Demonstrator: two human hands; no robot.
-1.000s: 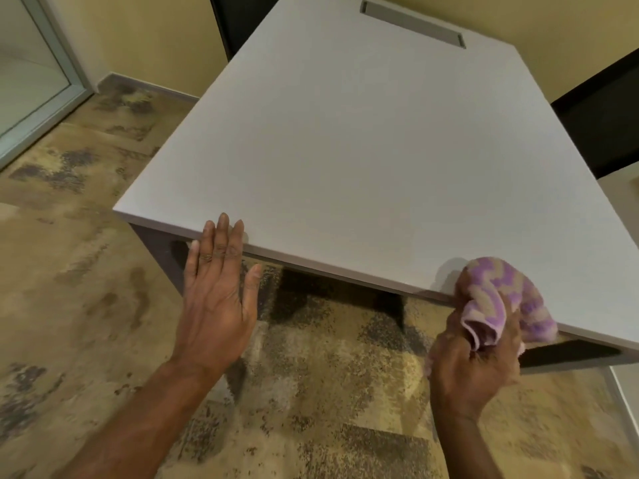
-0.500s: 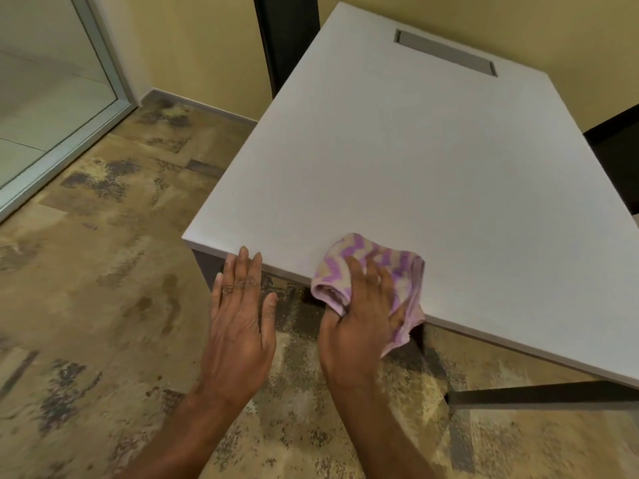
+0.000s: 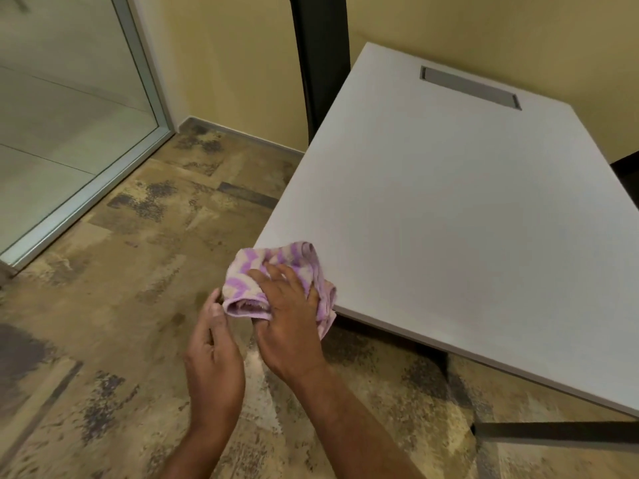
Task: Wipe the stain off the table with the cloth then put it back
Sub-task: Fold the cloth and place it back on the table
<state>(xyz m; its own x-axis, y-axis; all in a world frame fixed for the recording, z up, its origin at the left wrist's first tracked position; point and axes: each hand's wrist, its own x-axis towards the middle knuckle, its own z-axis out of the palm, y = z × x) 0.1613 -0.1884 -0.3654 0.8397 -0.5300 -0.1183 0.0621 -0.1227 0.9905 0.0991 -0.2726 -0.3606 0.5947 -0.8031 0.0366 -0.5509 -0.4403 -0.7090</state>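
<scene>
A crumpled purple-and-cream zigzag cloth [image 3: 256, 267] lies over the near left corner of the white table [image 3: 449, 219]. My right hand [image 3: 290, 319] presses flat on top of it, fingers spread over the fabric. Just off the table's corner, my left hand [image 3: 212, 357] hovers over the floor with its fingertips touching the cloth's hanging left edge. No stain shows on the tabletop.
A grey cable slot [image 3: 470, 86] sits in the table's far end. A dark post [image 3: 321, 60] stands against the yellow wall behind the table. A glass partition with a metal frame [image 3: 103, 181] runs along the left. Mottled brown floor lies below.
My right hand has slid the cloth leftward along the table's near edge to its left corner. My left hand has left the table edge and now meets the cloth.
</scene>
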